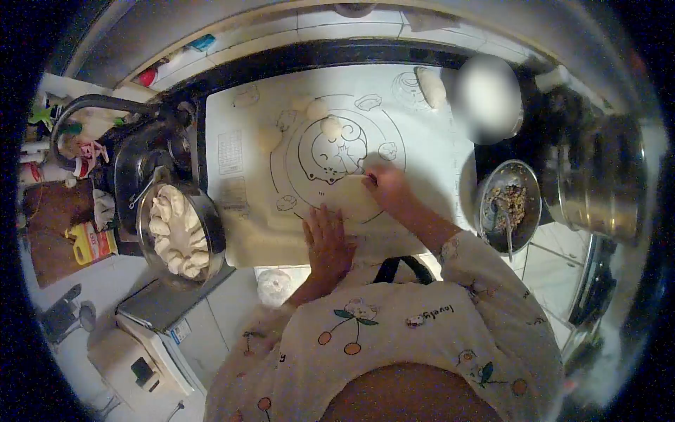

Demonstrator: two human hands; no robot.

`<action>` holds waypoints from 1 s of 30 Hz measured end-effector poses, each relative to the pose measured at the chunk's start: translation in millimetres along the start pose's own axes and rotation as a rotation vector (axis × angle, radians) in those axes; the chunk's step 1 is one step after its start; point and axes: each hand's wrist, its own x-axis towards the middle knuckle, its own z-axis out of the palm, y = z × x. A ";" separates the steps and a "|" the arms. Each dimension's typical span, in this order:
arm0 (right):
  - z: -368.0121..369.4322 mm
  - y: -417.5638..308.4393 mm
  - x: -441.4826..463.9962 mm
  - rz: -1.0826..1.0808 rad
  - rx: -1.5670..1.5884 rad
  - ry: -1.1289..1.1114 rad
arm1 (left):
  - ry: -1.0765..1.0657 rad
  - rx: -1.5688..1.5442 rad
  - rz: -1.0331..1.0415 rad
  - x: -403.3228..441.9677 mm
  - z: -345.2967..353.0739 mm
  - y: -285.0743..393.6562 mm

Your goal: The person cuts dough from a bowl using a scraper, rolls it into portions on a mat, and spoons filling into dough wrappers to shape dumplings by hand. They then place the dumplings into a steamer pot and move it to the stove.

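Note:
A flat round of pale dough (351, 195) lies on the white printed mat (436, 169), below the line drawing at its centre. My left hand (328, 243) rests flat at the dough's near left edge, fingers spread and nothing in it. Curled closed, my right hand (388, 187) is at the dough's right edge. A small dark spot shows by its fingers, and what they grip is hidden. Beyond the dough, small dough pieces (332, 128) sit on the drawing. Toward the mat's far right lies a thick roll of dough (431, 88).
At left, a metal pot (216, 235) holds several shaped dough pieces. On the right stands a metal bowl (532, 226) of chopped filling with a spoon. Behind it are a blurred white round thing (489, 97) and a large steel pot (598, 176). A dark faucet (105, 102) arches at far left.

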 end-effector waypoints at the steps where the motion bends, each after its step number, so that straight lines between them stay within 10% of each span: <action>1: 0.6 -1.4 -10.1 -0.008 0.035 0.071 | -0.007 0.006 0.005 -2.6 -0.3 0.0; 6: -4.8 -9.6 -8.5 -0.015 0.083 0.127 | 0.382 -0.133 0.042 115.5 -6.8 -6.7; 11: 3.3 -5.8 17.1 -0.031 -0.096 -0.154 | 0.267 -0.012 0.054 97.9 -11.6 -3.8; 17: -4.8 2.1 -22.8 0.174 0.196 0.132 | 0.050 -0.067 -0.090 -15.6 6.2 9.1; 26: 2.9 9.1 6.3 0.254 0.086 0.012 | 0.278 -0.036 0.053 115.8 -26.5 13.8; 30: -4.0 0.9 -13.2 0.030 0.003 0.088 | 0.106 0.014 0.100 18.2 -10.7 9.9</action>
